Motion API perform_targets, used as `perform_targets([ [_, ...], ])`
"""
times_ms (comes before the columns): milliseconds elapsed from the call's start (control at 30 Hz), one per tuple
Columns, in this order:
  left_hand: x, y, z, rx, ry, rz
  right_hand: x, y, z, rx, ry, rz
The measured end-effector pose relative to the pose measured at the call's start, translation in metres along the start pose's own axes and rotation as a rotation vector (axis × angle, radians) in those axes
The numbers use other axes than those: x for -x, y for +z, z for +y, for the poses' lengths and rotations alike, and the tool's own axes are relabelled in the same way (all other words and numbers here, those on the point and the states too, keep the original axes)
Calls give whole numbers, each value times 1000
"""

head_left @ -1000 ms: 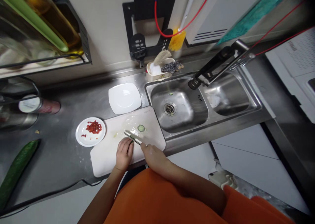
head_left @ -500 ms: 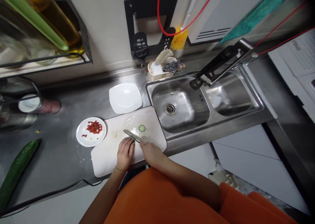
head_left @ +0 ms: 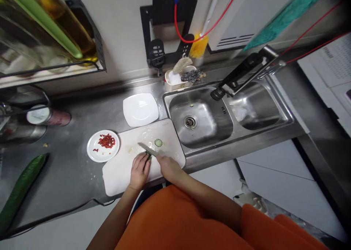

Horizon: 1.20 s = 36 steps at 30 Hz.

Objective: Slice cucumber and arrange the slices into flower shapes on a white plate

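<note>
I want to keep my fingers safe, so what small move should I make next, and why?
Probably ease your left hand back slightly: its fingers, holding the green piece on the cutting board, look very close to the knife.

The head camera looks from above and behind the left hand (head_left: 139, 170) and right hand (head_left: 170, 168) — forward and down, well apart from both, with the wall (head_left: 120, 41) beyond.

Dim corners, glare on wet board (head_left: 123, 173).
</note>
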<state>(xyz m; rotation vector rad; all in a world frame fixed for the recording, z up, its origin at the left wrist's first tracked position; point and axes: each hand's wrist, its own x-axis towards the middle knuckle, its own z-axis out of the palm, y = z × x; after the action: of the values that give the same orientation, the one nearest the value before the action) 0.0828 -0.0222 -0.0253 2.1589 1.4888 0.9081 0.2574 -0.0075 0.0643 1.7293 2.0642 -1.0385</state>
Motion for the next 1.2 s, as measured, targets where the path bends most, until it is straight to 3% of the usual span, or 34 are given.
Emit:
perform_targets([
  [167,-1,-1,3,-1,-8,28,18,-7,7,68,7,1],
  [500,0,-2,3,-29,-34,11,47,-14,-2,97,60,-77],
  [1200,-3,-3,5,-35,-17,8,44,-20,-3,75,60,-99],
])
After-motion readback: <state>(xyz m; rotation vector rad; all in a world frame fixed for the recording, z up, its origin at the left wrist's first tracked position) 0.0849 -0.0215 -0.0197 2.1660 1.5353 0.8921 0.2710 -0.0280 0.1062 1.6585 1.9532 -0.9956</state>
